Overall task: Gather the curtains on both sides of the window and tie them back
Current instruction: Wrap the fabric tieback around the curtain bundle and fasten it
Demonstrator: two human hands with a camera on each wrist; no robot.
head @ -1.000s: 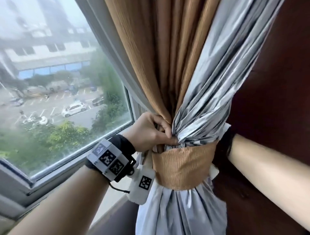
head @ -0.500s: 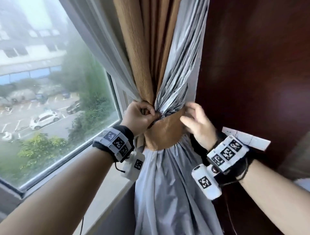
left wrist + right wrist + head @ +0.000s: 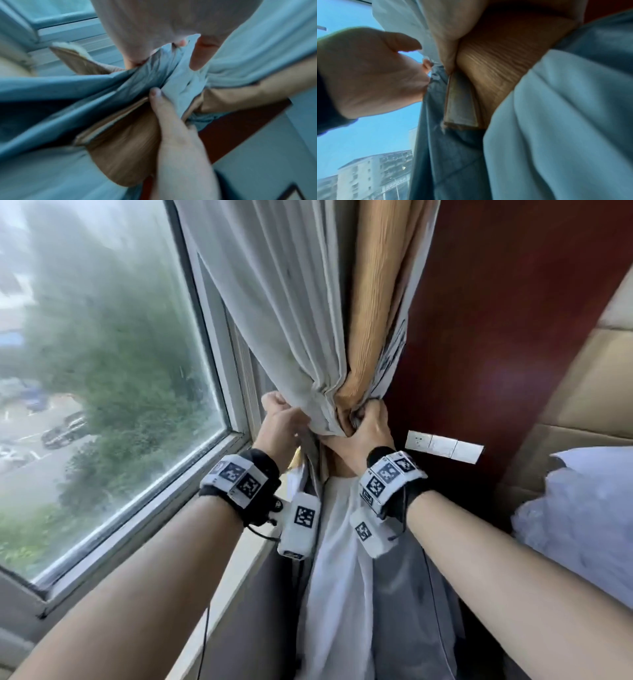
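Observation:
The gathered curtain shows in the head view as a white sheer layer (image 3: 291, 320), a tan layer (image 3: 371, 313) and a silver lining, all bunched at sill height. My left hand (image 3: 278, 409) grips the sheer folds at the left of the bunch. My right hand (image 3: 369, 421) is curled round the bunch from the right and front. A tan tieback band (image 3: 340, 469) peeks out below my right hand. In the left wrist view the tan band (image 3: 123, 148) wraps the folds, with my right thumb (image 3: 159, 102) pressed on it. The right wrist view shows the ribbed band (image 3: 501, 56) and my left hand (image 3: 368, 70).
The window (image 3: 102, 405) and its pale sill (image 3: 239, 570) lie to the left. A dark red wood panel (image 3: 513, 337) with a white switch plate (image 3: 445, 448) stands right behind the curtain. A padded beige headboard (image 3: 582, 392) and a white pillow (image 3: 582, 525) are at the right.
The white sheer layer now lies over the left of the bunch in my left hand. My right hand has moved from the band's right edge to grip the bunch from the front.

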